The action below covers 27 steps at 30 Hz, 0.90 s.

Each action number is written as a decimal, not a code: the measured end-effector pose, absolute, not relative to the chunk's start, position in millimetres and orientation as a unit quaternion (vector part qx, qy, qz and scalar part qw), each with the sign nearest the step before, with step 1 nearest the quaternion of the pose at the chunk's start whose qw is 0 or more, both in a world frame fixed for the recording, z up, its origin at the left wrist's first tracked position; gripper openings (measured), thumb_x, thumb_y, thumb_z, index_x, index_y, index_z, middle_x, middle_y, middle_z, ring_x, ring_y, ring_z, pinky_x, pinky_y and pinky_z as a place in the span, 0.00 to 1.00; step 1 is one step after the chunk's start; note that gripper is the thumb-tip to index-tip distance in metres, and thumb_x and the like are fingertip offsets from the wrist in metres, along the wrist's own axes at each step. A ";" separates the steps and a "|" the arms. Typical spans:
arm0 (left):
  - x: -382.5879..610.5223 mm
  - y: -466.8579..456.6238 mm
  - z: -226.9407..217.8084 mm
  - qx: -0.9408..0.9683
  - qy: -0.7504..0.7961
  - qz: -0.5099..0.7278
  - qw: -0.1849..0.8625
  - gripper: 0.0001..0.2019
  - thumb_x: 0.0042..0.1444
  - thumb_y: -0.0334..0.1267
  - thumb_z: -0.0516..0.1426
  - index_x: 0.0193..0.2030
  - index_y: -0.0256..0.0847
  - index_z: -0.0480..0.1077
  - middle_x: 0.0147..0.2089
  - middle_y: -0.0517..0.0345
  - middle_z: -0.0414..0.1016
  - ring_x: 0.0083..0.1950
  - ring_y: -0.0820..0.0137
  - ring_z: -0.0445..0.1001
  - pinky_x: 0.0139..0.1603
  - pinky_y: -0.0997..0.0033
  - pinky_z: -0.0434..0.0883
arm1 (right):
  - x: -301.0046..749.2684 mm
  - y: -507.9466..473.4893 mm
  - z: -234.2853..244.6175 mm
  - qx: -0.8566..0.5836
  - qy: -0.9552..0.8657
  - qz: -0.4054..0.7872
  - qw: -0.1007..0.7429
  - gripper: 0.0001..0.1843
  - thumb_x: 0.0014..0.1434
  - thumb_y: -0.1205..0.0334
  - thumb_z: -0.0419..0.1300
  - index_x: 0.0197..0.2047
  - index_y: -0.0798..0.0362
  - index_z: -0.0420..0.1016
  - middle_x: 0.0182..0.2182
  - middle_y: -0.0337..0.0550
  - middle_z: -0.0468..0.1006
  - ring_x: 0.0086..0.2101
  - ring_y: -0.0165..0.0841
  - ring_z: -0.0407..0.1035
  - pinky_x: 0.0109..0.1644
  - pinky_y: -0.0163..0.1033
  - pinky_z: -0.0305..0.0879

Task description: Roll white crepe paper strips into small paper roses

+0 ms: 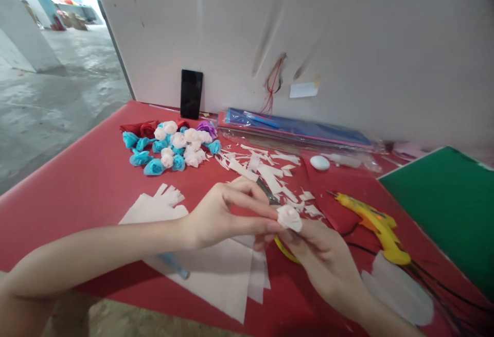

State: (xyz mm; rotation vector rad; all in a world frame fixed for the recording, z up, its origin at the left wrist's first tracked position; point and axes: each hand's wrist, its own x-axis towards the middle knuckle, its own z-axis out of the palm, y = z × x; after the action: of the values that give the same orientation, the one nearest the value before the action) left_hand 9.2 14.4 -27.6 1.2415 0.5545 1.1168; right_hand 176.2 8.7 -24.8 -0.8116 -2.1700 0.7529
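Observation:
A small white paper rose [289,217] is pinched between both my hands above the red table [88,177]. My left hand [226,213] reaches in from the left, its fingertips closed on the rose's left side. My right hand [322,257] comes up from the lower right and grips the rose from below. Under my hands lie white paper sheets [216,270] and scissors with yellow handles [283,252], mostly hidden. A pile of finished blue, white, red and purple paper roses [173,144] sits at the far left.
A yellow glue gun [376,224] with black cord lies at right, beside a green board [447,203]. White paper scraps [266,170] litter the middle. Packs of coloured paper [293,128] and a black phone [191,93] rest against the white wall. A white oval object [319,162] is nearby.

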 end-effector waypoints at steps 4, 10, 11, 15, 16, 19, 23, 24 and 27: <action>9.2 12.3 -28.9 0.608 0.299 0.532 0.508 0.07 0.41 0.26 0.62 0.26 0.41 0.77 0.25 0.60 0.66 0.31 0.75 0.64 0.34 0.73 0.66 | 171.0 4.4 -26.7 -0.352 -0.826 0.232 0.373 0.13 0.59 0.66 0.49 0.32 0.47 0.75 0.18 0.34 0.72 0.17 0.28 0.65 0.21 0.30 0.62; 9.6 11.8 -30.6 0.639 0.308 0.542 0.449 0.05 0.43 0.27 0.62 0.27 0.41 0.77 0.24 0.60 0.67 0.31 0.74 0.63 0.37 0.70 0.64 | 164.7 0.4 -26.9 -0.366 -0.814 0.177 0.414 0.13 0.57 0.70 0.50 0.29 0.47 0.73 0.19 0.34 0.74 0.20 0.30 0.69 0.26 0.32 0.67; 9.7 12.2 -30.9 0.640 0.309 0.542 0.448 0.05 0.43 0.27 0.62 0.27 0.41 0.77 0.24 0.60 0.67 0.31 0.74 0.63 0.36 0.71 0.64 | 164.3 0.3 -27.4 -0.370 -0.815 0.169 0.414 0.13 0.56 0.70 0.51 0.29 0.47 0.72 0.19 0.34 0.75 0.20 0.31 0.70 0.26 0.32 0.67; 11.0 13.2 -34.2 0.638 0.319 0.544 0.441 0.05 0.42 0.27 0.62 0.26 0.40 0.76 0.23 0.60 0.67 0.31 0.74 0.63 0.34 0.71 0.64 | 164.2 0.6 -31.4 -0.378 -0.823 0.125 0.405 0.11 0.56 0.71 0.51 0.29 0.48 0.70 0.26 0.38 0.78 0.24 0.33 0.72 0.26 0.33 0.69; 11.6 13.1 -35.2 0.635 0.322 0.545 0.442 0.05 0.42 0.27 0.62 0.25 0.40 0.76 0.22 0.60 0.67 0.31 0.74 0.63 0.34 0.72 0.64 | 164.6 0.8 -33.1 -0.378 -0.827 0.111 0.402 0.10 0.56 0.71 0.50 0.29 0.48 0.69 0.26 0.39 0.78 0.25 0.33 0.73 0.27 0.33 0.69; 13.3 12.8 -36.4 0.618 0.329 0.544 0.462 0.04 0.43 0.27 0.62 0.25 0.39 0.76 0.23 0.61 0.67 0.31 0.74 0.63 0.34 0.73 0.64 | 166.4 2.8 -40.0 -0.351 -0.842 0.047 0.408 0.11 0.56 0.74 0.50 0.32 0.48 0.67 0.27 0.40 0.78 0.28 0.34 0.73 0.30 0.35 0.69; 12.3 17.5 -31.6 0.604 0.340 0.498 0.521 0.03 0.44 0.28 0.61 0.27 0.37 0.75 0.25 0.61 0.67 0.30 0.76 0.65 0.32 0.76 0.66 | 168.8 6.7 -44.9 -0.323 -0.847 0.015 0.421 0.12 0.55 0.76 0.49 0.34 0.48 0.66 0.27 0.42 0.77 0.32 0.35 0.73 0.34 0.36 0.68; 10.4 20.0 -30.2 0.613 0.346 0.482 0.522 0.03 0.46 0.28 0.60 0.29 0.36 0.75 0.27 0.61 0.68 0.30 0.77 0.66 0.32 0.77 0.66 | 169.1 7.6 -43.9 -0.334 -0.845 0.025 0.417 0.12 0.55 0.75 0.49 0.33 0.48 0.66 0.27 0.42 0.76 0.31 0.34 0.72 0.33 0.36 0.68; -0.9 27.3 -31.3 0.706 0.378 0.421 0.426 0.08 0.53 0.31 0.54 0.38 0.36 0.73 0.33 0.57 0.72 0.36 0.75 0.69 0.37 0.77 0.68 | 170.1 11.1 -37.2 -0.399 -0.822 0.094 0.396 0.11 0.57 0.71 0.49 0.28 0.50 0.68 0.25 0.41 0.76 0.25 0.31 0.71 0.28 0.34 0.66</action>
State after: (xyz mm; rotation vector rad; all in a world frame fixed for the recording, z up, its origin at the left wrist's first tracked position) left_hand -0.9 27.3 -31.3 1.7641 0.9456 1.0534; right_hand 170.1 11.1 -37.2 -1.0117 -2.0820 0.2390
